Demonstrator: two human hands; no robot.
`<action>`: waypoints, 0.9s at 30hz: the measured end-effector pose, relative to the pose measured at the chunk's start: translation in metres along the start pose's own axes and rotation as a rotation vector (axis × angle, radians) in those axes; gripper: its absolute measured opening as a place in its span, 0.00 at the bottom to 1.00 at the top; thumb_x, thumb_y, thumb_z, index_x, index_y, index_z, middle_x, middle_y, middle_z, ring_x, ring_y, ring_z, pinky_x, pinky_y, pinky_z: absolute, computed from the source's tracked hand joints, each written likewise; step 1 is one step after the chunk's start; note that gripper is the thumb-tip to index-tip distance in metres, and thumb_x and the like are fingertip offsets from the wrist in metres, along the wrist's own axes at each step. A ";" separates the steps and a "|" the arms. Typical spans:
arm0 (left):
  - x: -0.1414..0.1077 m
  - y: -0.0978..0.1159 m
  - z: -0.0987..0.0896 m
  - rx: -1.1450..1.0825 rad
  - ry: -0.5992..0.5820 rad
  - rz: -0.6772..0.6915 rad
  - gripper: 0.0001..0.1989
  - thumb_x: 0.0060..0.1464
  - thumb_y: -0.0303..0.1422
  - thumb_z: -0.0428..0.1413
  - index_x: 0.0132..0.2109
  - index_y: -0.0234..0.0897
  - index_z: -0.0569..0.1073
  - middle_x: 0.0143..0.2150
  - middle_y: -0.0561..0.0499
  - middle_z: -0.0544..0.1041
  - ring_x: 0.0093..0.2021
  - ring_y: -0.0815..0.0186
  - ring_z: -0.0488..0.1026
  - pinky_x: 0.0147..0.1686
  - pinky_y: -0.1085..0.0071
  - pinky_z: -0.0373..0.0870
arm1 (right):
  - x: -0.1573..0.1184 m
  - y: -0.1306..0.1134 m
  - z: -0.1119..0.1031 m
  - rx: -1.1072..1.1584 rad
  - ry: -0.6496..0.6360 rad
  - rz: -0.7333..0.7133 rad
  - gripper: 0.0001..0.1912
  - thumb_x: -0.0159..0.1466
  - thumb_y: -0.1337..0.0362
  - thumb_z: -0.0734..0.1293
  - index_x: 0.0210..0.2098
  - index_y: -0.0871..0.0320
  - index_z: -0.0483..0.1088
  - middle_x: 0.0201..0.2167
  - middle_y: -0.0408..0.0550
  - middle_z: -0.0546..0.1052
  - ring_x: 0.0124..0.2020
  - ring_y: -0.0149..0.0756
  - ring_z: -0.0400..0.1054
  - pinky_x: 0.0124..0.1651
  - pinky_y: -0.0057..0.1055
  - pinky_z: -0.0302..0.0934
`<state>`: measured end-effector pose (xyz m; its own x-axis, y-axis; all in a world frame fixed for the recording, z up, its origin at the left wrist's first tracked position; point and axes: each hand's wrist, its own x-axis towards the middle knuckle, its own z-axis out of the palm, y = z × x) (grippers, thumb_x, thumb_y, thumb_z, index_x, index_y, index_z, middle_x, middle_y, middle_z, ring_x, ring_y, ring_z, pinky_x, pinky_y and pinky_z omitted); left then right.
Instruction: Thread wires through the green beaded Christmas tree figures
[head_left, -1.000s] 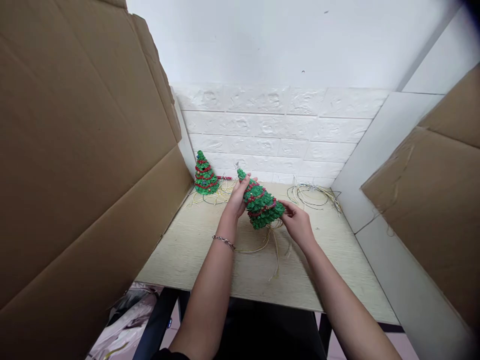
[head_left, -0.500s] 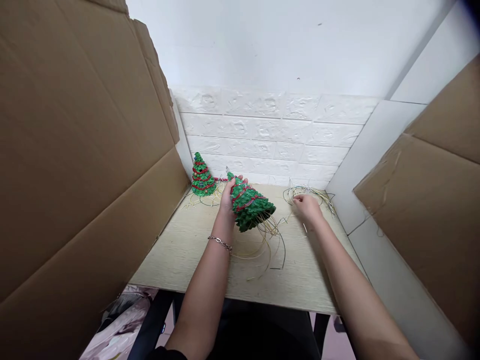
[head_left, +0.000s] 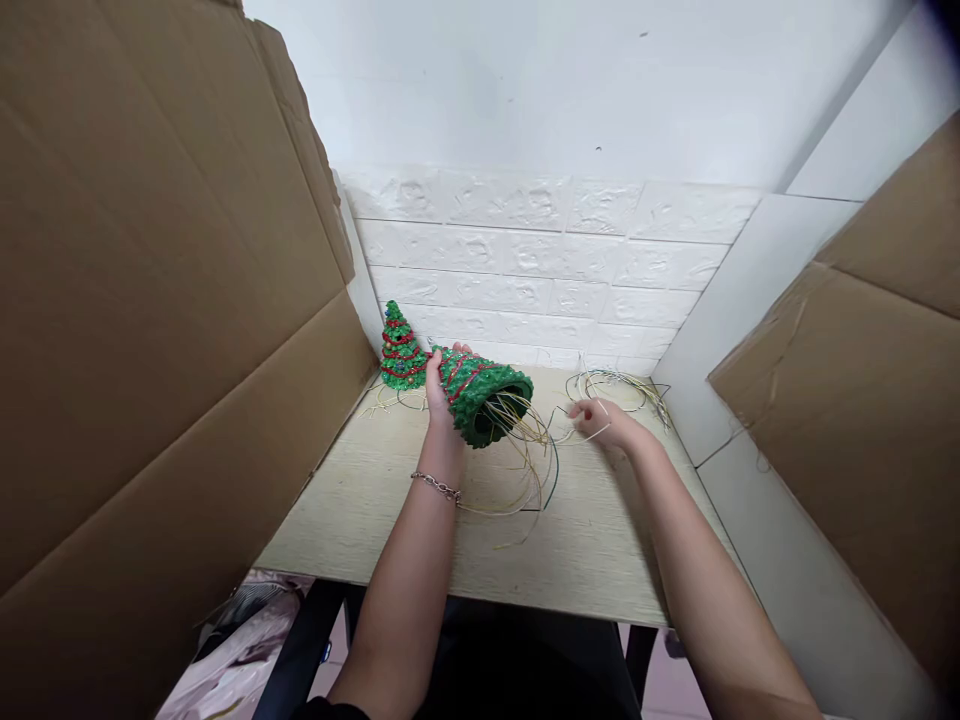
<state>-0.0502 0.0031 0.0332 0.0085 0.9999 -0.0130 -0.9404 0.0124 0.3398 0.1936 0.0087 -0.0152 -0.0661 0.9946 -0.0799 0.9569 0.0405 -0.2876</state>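
My left hand (head_left: pixel 441 395) is wrapped round a small green Christmas tree ornament (head_left: pixel 480 385) with red garland. It is tipped on its side, so its hollow base faces right and toward me. Several thin yellowish, white and dark wires (head_left: pixel 525 425) spill out of that opening and curve down over the table. To the right of them, my right hand (head_left: pixel 596 418) is closed in a pinch on a thin white wire (head_left: pixel 589 437). The exact grip point is too small to make out.
A second Christmas tree (head_left: pixel 403 355) stands upright at the back left, with loose wires by its foot. A coil of wires (head_left: pixel 626 385) lies at the back right of the wooden table (head_left: pixel 360 520). Cardboard panels (head_left: pixel 187 250) flank both sides; a white brick-patterned wall (head_left: pixel 525 255) closes the back.
The held tree has turned, bringing its hollow base into view, and shifted slightly left. My right hand has moved a little left and toward me, away from the coil, with a white wire.
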 end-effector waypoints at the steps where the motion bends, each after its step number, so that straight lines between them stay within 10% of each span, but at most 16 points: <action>1: 0.001 -0.001 0.000 -0.016 0.001 0.001 0.11 0.51 0.39 0.51 0.35 0.35 0.69 0.29 0.51 0.71 0.29 0.69 0.70 0.41 0.67 0.68 | -0.002 0.000 -0.001 -0.008 -0.046 -0.023 0.13 0.52 0.72 0.63 0.37 0.58 0.72 0.33 0.47 0.74 0.34 0.31 0.66 0.36 0.22 0.55; 27: 0.001 -0.018 0.003 0.253 -0.076 -0.079 0.08 0.48 0.34 0.54 0.33 0.33 0.71 0.32 0.50 0.74 0.26 0.69 0.71 0.36 0.69 0.68 | -0.006 -0.021 0.018 -0.084 -0.056 -0.053 0.08 0.57 0.65 0.62 0.30 0.61 0.72 0.38 0.53 0.73 0.37 0.34 0.65 0.34 0.26 0.52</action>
<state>-0.0319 0.0039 0.0297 0.1128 0.9934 0.0189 -0.8212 0.0825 0.5647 0.1691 0.0003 -0.0256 -0.1304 0.9840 -0.1210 0.9719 0.1028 -0.2119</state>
